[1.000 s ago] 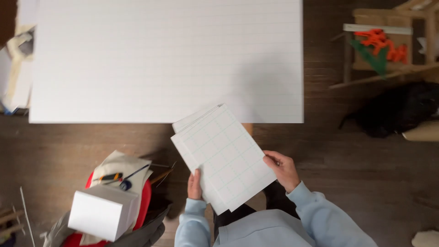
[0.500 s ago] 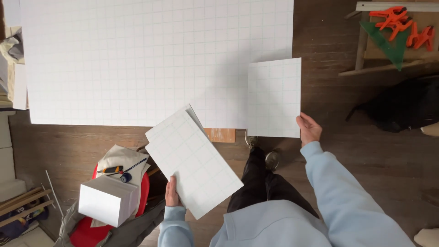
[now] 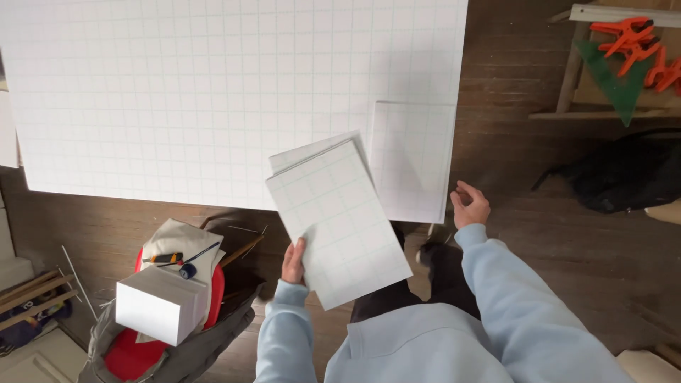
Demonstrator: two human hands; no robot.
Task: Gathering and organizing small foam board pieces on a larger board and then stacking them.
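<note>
Below the big gridded board (image 3: 213, 92), my left hand (image 3: 293, 262) pinches stacked gridded sheets (image 3: 337, 220), long axis tilted up-left; right hand (image 3: 469, 206) loosely curled, holding nothing, beside a smaller sheet (image 3: 415, 159).

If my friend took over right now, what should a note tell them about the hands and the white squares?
Left hand: holds a small stack of gridded white sheets by its lower left edge, tilted, above the floor.
Right hand: empty, fingers loosely curled, just right of the single sheet.
Single sheet: lies flat at the lower right corner of the big gridded board, apart from the hand.
Done: one sheet is laid on the board.
Left: the stack is in the left hand, not yet laid down.
Nearby: a white box on a red stool to the left.
</note>
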